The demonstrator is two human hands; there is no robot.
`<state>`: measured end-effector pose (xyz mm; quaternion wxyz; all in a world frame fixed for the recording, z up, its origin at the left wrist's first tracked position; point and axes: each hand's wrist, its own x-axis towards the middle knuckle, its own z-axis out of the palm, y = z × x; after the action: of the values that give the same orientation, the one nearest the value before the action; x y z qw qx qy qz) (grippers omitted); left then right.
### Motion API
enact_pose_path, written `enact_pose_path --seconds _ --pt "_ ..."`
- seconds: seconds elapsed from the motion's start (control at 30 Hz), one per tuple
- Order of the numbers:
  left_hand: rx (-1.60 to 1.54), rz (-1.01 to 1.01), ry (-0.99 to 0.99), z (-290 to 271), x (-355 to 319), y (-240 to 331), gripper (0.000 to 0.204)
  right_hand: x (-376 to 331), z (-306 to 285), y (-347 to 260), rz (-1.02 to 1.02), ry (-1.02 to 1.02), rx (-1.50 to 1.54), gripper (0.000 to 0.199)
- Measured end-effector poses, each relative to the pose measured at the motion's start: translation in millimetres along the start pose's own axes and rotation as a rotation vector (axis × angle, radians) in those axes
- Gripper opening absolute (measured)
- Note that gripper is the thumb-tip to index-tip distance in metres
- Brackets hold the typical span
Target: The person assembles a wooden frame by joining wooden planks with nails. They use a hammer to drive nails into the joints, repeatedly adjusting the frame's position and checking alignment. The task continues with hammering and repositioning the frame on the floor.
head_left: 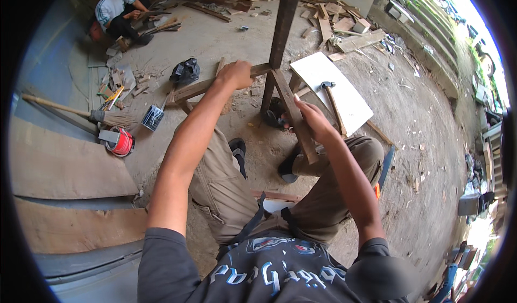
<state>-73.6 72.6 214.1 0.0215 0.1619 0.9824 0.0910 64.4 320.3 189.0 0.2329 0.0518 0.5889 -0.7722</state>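
Wooden frame (pixel 196 91) stands on the ground right ahead of my knees. Its dark upright post (pixel 284 25) meets two rails at a corner.

Left hand (pixel 235 75): curled over the left rail, short of the post, knuckles up; fingertips out of sight behind the wood. Right hand (pixel 315 121): pinching the right rail (pixel 297 122) about midway, thumb on the near side, fingers going underneath, partly covered.

Edges and room: the right rail's near end hangs free between my legs, close to my right thigh. White board (pixel 353 98) sits just right of the frame, hammer (pixel 335 106) lying along its left edge, handle end near my right wrist; tight on that side. Past the board, chip-strewn ground (pixel 425 136) opens wide toward the concrete steps. To the left, a black plastic bag (pixel 185 71) lies beside the left rail; the broom (pixel 116 119) and red bucket (pixel 124 143) are farther out.

Hard to make out: post top cut off by the upper edge; a dark rounded object (pixel 272 114) by the post's foot, shadowed, kind unclear; a blue-and-orange item (pixel 386 167) mostly behind my right knee.
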Motion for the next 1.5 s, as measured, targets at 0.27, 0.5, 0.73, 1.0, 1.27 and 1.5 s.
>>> enact_pose_path --seconds 0.27,0.5,0.73,1.0,1.27,1.5 --pt "-0.01 -0.088 -0.012 6.4 31.1 -8.4 0.049 -48.6 -88.1 9.6 -0.129 0.415 -0.209 0.06" --pt "-0.188 -0.086 0.085 23.4 56.0 -12.3 0.055 -80.7 -153.9 20.2 -0.221 0.698 -0.1 0.053" --pt "-0.242 -0.209 0.095 6.9 38.5 -28.1 0.059 -65.4 -140.1 5.5 -0.187 0.653 -0.233 0.05" --pt "-0.363 -0.421 0.271 -22.8 -17.4 -130.4 0.051 26.1 -87.0 55.4 -0.056 0.403 -0.931 0.045" --pt "-0.555 -0.688 0.355 -19.6 -131.6 -225.2 0.048 153.7 -25.4 147.1 0.053 0.107 -1.065 0.038" --pt "-0.72 -0.931 0.411 -23.2 -164.5 -236.6 0.044 247.0 81.6 240.9 -0.096 -0.177 -1.538 0.044"
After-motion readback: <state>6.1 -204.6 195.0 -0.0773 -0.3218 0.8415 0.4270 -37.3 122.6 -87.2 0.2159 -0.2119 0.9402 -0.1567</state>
